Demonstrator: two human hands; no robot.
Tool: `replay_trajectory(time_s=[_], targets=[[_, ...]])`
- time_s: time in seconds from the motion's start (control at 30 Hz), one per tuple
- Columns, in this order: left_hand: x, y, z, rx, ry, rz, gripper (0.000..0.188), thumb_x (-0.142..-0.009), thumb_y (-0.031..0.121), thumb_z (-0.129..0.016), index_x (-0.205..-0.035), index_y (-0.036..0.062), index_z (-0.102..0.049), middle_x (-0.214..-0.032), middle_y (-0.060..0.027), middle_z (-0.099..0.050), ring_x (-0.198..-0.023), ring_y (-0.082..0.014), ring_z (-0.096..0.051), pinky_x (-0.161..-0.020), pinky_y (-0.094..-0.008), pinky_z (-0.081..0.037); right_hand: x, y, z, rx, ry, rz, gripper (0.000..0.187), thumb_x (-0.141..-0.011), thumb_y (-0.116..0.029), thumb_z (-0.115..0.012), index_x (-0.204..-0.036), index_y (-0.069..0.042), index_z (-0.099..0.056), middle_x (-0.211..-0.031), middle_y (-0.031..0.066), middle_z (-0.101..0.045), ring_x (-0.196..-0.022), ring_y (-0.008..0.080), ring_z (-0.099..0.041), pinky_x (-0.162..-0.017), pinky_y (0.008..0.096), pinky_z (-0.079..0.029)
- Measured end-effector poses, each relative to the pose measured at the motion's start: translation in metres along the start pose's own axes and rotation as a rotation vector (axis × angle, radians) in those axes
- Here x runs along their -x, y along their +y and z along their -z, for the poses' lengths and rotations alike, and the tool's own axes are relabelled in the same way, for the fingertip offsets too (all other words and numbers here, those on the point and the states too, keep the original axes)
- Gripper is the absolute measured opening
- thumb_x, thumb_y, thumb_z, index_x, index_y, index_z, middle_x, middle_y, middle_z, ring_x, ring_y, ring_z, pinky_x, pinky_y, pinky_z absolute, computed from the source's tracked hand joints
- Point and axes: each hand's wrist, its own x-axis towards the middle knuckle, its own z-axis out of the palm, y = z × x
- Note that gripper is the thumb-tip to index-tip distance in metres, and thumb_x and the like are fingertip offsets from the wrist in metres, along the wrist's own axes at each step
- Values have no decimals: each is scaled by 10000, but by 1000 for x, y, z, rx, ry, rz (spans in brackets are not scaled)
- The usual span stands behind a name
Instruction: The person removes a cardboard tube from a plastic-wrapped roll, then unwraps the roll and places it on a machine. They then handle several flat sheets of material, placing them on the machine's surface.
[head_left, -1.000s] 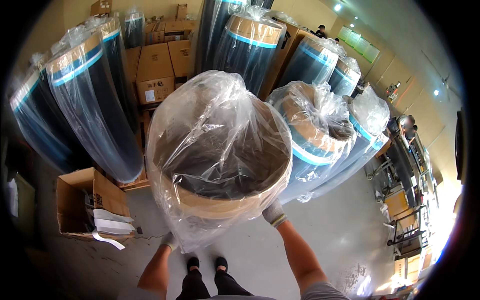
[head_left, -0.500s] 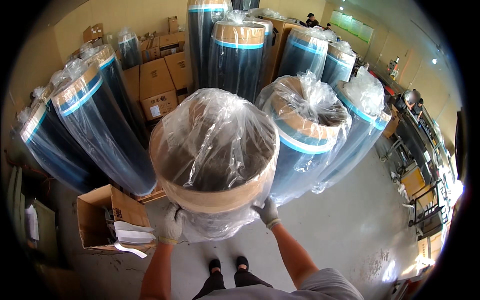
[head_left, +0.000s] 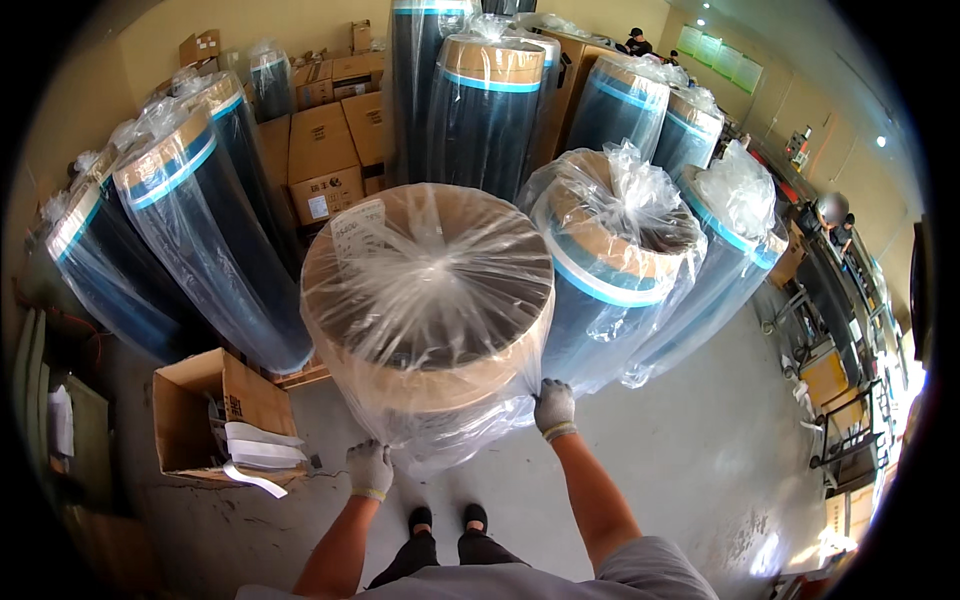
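Observation:
Right in front of me stands a large, wide roll with a brown cardboard rim (head_left: 425, 385). Clear plastic film (head_left: 440, 265) is drawn tight over its open top, with creases running out from the middle, and a printed sheet shows under the film at the far left. Gathered film hangs below the near rim. My left hand (head_left: 369, 470), in a pale knitted glove, is closed on the film's edge at the near left. On the right side my gloved right hand (head_left: 554, 408) grips the film, its fingers closed near the rim.
Wrapped blue rolls (head_left: 610, 290) stand close on the right, with others (head_left: 210, 240) at the left. An open cardboard box (head_left: 190, 425) holding white strips sits near my left. Stacked cartons (head_left: 325, 150) are behind. Carts (head_left: 830, 370) line the right, where people are far off.
The film has gone from loose and bunched to stretched flat over the roll's top. My left hand has moved lower and nearer me; my right hand has risen slightly.

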Motion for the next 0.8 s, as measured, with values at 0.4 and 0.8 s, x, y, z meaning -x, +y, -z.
replay_trajectory(time_s=[0.4,0.8], targets=[[-31,-48,-14,-151,-180,153,176,-852,256,-616,-888,95,-679,-901,-120,-684,-838,-321,-666,-753,-471,-482,16,-22,-27,3,-312,-115,340,-861,-338,-686,-1001,-29,-654,-1002,212,-673,-903,391,-659,-791,490,-516],[8,-52,-13,489,-251,224,327,-826,321,-686,-1059,94,-658,-948,-170,-680,-881,-383,-651,-793,-474,-513,3,-48,-19,-206,-182,-145,395,-868,-414,-667,-1033,-56,-652,-984,219,-677,-912,432,-648,-810,498,-523]])
